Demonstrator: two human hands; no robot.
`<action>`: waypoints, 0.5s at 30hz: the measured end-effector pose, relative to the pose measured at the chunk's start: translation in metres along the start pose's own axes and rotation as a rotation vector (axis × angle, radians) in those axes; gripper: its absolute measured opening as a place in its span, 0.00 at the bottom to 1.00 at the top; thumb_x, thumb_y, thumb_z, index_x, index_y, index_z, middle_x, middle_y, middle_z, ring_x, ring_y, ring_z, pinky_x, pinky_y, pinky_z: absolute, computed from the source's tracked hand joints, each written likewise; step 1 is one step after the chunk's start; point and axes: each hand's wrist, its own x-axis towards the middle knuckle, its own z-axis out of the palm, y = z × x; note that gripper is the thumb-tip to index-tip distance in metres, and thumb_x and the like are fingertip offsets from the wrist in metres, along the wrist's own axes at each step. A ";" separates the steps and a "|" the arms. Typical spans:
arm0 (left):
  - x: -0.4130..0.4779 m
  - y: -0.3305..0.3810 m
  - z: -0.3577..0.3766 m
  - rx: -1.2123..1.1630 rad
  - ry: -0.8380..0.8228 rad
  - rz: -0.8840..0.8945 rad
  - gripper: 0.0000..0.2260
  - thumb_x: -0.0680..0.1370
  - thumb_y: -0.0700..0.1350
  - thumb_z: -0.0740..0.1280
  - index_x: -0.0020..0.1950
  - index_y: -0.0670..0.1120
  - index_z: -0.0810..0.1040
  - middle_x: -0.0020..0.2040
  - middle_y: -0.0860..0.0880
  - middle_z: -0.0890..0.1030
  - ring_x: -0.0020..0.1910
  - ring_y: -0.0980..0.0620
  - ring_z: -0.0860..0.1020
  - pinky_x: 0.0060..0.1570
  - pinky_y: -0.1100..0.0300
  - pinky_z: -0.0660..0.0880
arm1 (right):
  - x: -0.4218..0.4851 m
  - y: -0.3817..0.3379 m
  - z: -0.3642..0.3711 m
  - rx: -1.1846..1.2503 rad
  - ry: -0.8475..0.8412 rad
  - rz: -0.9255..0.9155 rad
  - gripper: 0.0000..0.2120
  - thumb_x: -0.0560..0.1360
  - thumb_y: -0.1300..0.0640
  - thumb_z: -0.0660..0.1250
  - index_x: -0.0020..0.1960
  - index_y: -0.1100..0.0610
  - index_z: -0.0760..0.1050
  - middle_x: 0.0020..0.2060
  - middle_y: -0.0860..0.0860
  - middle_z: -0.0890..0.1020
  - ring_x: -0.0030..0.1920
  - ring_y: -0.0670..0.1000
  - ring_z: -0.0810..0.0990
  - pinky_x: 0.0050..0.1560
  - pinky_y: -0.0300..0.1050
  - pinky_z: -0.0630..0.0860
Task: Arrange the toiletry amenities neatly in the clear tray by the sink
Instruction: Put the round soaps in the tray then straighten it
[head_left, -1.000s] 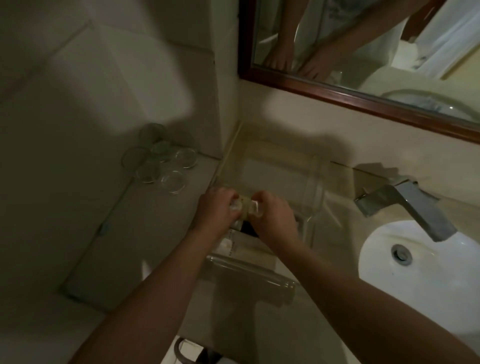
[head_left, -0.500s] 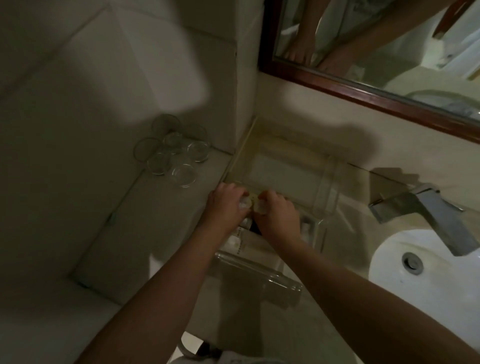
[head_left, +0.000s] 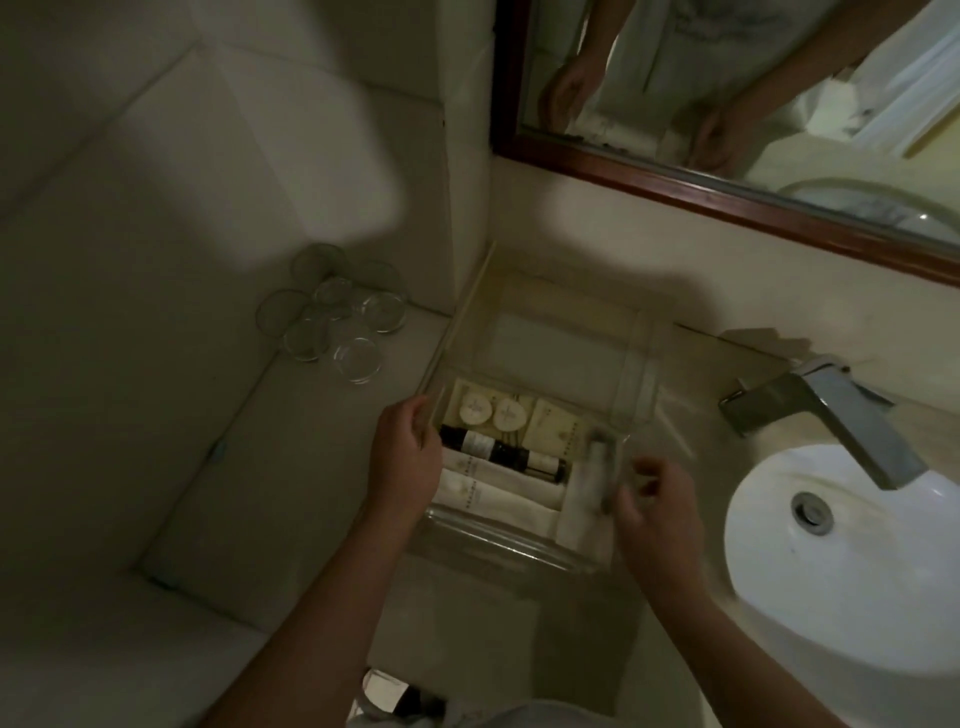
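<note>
The whole bathroom scene is showing dim and greenish-grey. A softer patch of light is falling on the tiled wall (head_left: 291, 171), and broad shadows are lying across the counter (head_left: 291, 467) and behind the clear tray (head_left: 519, 540). The right hand (head_left: 649, 499) is smearing with motion blur. Straight lines are bending toward the edges.

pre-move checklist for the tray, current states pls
1. Left hand steadying clear tray at its left wall: ok.
2. Right hand grip on something: cannot tell, blurred.
3. Dark bottles lying in line inside tray: ok.
4. Two round white soaps side by side at back: ok.
5. White tubes parallel at front: ok.
6. Pale packet at right end settled: cannot tell.
</note>
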 end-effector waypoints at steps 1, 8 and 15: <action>-0.006 -0.005 -0.002 0.005 -0.015 -0.042 0.16 0.78 0.39 0.62 0.66 0.43 0.72 0.62 0.46 0.74 0.57 0.53 0.73 0.54 0.62 0.68 | -0.006 0.008 -0.004 0.008 0.006 0.067 0.15 0.75 0.57 0.68 0.61 0.53 0.72 0.53 0.52 0.77 0.48 0.48 0.77 0.46 0.50 0.80; -0.034 -0.040 -0.006 -0.075 -0.112 -0.258 0.14 0.79 0.38 0.58 0.62 0.44 0.77 0.57 0.45 0.81 0.54 0.48 0.78 0.55 0.55 0.74 | -0.016 0.019 -0.009 -0.135 -0.361 0.226 0.20 0.81 0.47 0.60 0.71 0.50 0.66 0.55 0.52 0.82 0.46 0.49 0.81 0.45 0.46 0.79; -0.029 -0.042 -0.011 -0.100 -0.081 -0.311 0.14 0.77 0.35 0.60 0.57 0.45 0.81 0.53 0.44 0.83 0.52 0.47 0.80 0.58 0.46 0.76 | -0.012 0.015 -0.012 -0.154 -0.403 0.170 0.18 0.81 0.48 0.59 0.70 0.47 0.67 0.49 0.50 0.81 0.43 0.48 0.80 0.45 0.49 0.80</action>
